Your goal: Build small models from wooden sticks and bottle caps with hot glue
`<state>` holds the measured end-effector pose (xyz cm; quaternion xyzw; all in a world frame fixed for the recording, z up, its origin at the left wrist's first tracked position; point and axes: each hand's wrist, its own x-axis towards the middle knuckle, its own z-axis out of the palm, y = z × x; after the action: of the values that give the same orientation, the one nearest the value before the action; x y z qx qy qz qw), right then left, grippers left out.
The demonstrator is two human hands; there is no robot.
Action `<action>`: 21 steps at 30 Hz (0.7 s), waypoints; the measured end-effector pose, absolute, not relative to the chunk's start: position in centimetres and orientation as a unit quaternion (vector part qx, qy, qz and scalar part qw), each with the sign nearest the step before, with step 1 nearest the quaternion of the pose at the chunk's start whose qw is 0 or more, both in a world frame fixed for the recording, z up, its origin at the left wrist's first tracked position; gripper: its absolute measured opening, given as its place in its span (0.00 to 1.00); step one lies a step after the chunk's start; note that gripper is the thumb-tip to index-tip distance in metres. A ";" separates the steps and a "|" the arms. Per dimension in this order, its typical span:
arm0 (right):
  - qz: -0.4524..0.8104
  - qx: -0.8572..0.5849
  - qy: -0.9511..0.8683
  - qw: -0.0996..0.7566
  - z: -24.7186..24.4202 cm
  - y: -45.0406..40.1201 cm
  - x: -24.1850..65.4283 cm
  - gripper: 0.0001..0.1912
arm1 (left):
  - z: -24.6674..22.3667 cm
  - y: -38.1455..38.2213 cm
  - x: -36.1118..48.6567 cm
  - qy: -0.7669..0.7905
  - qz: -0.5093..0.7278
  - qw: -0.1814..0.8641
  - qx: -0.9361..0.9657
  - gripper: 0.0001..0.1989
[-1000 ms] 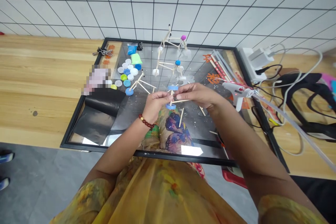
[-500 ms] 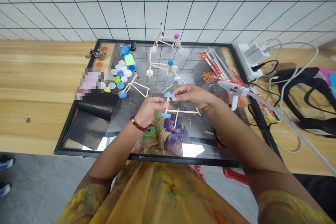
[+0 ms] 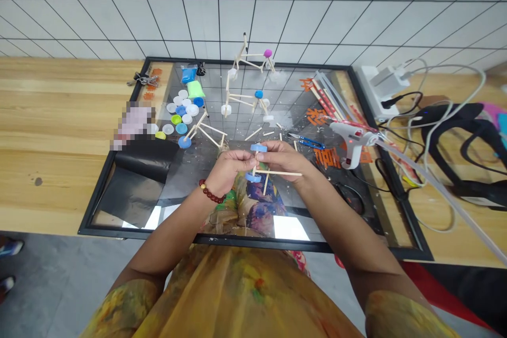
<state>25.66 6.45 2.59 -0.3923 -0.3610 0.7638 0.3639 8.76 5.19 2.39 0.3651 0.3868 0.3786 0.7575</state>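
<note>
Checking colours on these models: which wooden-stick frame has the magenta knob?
The farthest wooden-stick frame, at the back edge: only it carries a magenta knob; the others show blue.

Pale wooden stick frame (image 3: 281,173), sky-blue bottle caps (image 3: 258,148) on it. Red bead bracelet (image 3: 211,191). Mustard-yellow robe (image 3: 237,296), green and red smears, purple-blue print at lap. White wall tiles (image 3: 222,10), black grout. Hot glue gun (image 3: 350,141): white, red trim.

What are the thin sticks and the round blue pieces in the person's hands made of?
The thin pale sticks look like bare, matte wood, going by their dull, unpainted surface. The round blue discs seem to be smooth moulded plastic, probably bottle caps, given their slight sheen.
</note>
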 end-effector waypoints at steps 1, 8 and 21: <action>0.764 -0.393 -0.360 0.364 2.5 6.4 25.7 0.19 | 2.4 5.2 8.8 0.385 0.379 0.759 0.363 0.18; 0.774 -0.371 -0.357 0.369 2.1 6.3 26.2 0.17 | 2.4 4.8 8.9 0.361 0.372 0.775 0.362 0.19; 0.747 -0.368 -0.361 0.420 1.6 6.4 25.8 0.18 | 1.9 4.9 9.1 0.305 0.396 0.816 0.292 0.12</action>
<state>25.79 6.42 1.56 -0.3677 -0.3614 0.7471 0.4197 9.15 4.86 1.94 0.2919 0.3045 0.3961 0.8156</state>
